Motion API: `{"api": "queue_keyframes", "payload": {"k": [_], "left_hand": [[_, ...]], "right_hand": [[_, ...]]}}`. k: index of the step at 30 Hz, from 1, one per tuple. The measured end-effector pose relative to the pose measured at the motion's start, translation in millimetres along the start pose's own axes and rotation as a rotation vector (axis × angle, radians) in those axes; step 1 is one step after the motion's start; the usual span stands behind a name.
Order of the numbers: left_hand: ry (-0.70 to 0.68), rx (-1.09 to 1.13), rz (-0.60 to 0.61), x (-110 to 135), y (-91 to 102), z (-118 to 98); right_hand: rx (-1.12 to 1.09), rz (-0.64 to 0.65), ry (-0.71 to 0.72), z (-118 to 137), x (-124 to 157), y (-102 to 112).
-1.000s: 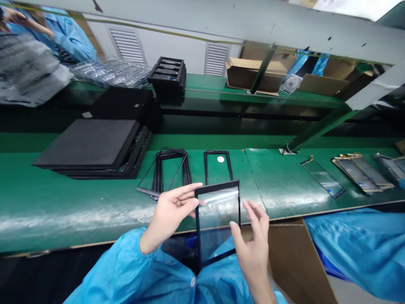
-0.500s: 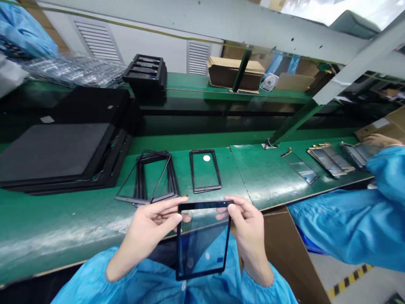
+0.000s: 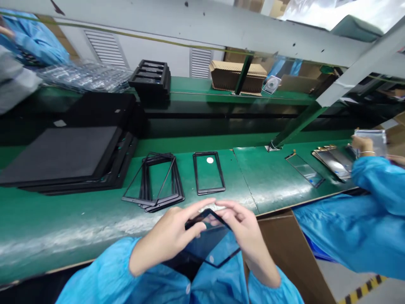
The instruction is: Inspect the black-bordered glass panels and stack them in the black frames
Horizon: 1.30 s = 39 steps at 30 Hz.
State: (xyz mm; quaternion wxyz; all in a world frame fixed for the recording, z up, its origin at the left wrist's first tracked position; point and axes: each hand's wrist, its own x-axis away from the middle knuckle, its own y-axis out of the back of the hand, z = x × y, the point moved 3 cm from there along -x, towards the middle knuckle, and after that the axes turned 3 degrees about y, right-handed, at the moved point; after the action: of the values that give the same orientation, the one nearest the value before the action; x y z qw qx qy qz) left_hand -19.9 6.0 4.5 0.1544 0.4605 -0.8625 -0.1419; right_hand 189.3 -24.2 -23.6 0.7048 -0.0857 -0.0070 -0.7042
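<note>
A black-bordered glass touch panel (image 3: 210, 242) is held between both hands in front of my body, over the bench's near edge. It is turned so that one corner points up and away. My left hand (image 3: 177, 232) grips its upper left edge, thumb on the near face. My right hand (image 3: 242, 223) holds the upper right edge, with its fingers partly behind the glass. Just beyond my hands, a small stack of thin black frames (image 3: 195, 173) lies on the green bench. Left of it is an untidy pile of similar black frames (image 3: 182, 198).
Large black trays (image 3: 63, 156) are stacked at the left. A loose glass panel (image 3: 305, 171) and several stacked panels (image 3: 330, 162) lie at the right, near a co-worker's hand (image 3: 363, 145) holding a clear panel. A green post (image 3: 294, 124) rises from the bench; a cardboard box (image 3: 284, 249) stands below.
Both hands have turned the touch panel from nearly upright and square to a diagonal position, and my left hand has shifted right. At the right, the co-worker has lifted a clear panel.
</note>
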Motion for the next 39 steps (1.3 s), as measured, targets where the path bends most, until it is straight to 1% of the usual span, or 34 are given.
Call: {"api": "queue_keyframes", "payload": {"k": [1,2,4,7,9,11,14,18,20,22,24,25,27,28,29,30,31,32,34,39], "left_hand": [[0.059,0.106,-0.014,0.8,0.8,5.3],[0.112,0.211,-0.056,2.2,2.4,11.6],[0.197,0.371,-0.172,6.4,6.1,25.6],[0.239,0.48,-0.298,12.3,8.1,41.5],[0.239,0.503,-0.339,14.3,6.7,46.5],[0.237,0.511,-0.369,14.8,4.9,47.6],[0.24,0.52,-0.399,13.5,3.3,44.9],[0.262,0.551,-0.42,11.8,2.7,42.8],[0.268,0.566,-0.428,12.3,2.6,44.7],[0.266,0.556,-0.43,13.6,3.2,47.1],[0.207,0.47,-0.451,14.5,6.4,46.1],[0.145,0.37,-0.478,14.5,9.4,43.1],[-0.033,0.065,-0.514,12.4,15.6,31.5],[-0.13,-0.105,-0.499,10.1,17.5,24.4],[-0.214,-0.254,-0.453,6.8,18.2,17.9],[-0.28,-0.364,-0.383,2.9,18.3,12.7],[-0.328,-0.43,-0.307,-1.0,18.3,8.9],[-0.36,-0.461,-0.246,-4.6,18.6,6.3],[-0.395,-0.468,-0.189,-9.5,20.1,3.3],[-0.48,-0.468,-0.217,-7.9,22.3,0.4]], "right_hand": [[0.031,0.018,-0.033,-3.0,0.1,8.8],[0.064,0.03,-0.062,-6.1,0.8,18.5],[0.088,0.014,-0.11,-12.9,3.3,37.1],[0.013,-0.121,-0.134,-22.1,8.2,53.4],[-0.044,-0.221,-0.122,-26.7,11.1,54.1],[-0.07,-0.309,-0.093,-29.3,13.5,49.9],[-0.06,-0.394,-0.04,-29.5,16.8,42.3],[-0.035,-0.45,0.012,-26.1,20.2,39.0],[-0.059,-0.437,0.027,-24.5,21.7,38.9],[-0.08,-0.395,0.03,-24.0,23.9,38.2],[-0.068,-0.367,0.022,-24.5,27.5,37.0],[-0.049,-0.364,0.018,-24.8,29.7,36.4],[-0.012,-0.371,0.014,-24.2,34.2,34.7],[0.008,-0.374,0.018,-22.9,36.0,33.7],[0.031,-0.378,0.026,-20.8,37.4,32.6],[0.054,-0.384,0.036,-18.3,38.3,31.5],[0.074,-0.388,0.046,-15.6,38.8,30.4],[0.09,-0.392,0.055,-13.3,38.9,29.5],[0.102,-0.405,0.06,-11.4,39.2,28.8],[0.048,-0.446,0.033,-22.6,42.1,33.0]]}}
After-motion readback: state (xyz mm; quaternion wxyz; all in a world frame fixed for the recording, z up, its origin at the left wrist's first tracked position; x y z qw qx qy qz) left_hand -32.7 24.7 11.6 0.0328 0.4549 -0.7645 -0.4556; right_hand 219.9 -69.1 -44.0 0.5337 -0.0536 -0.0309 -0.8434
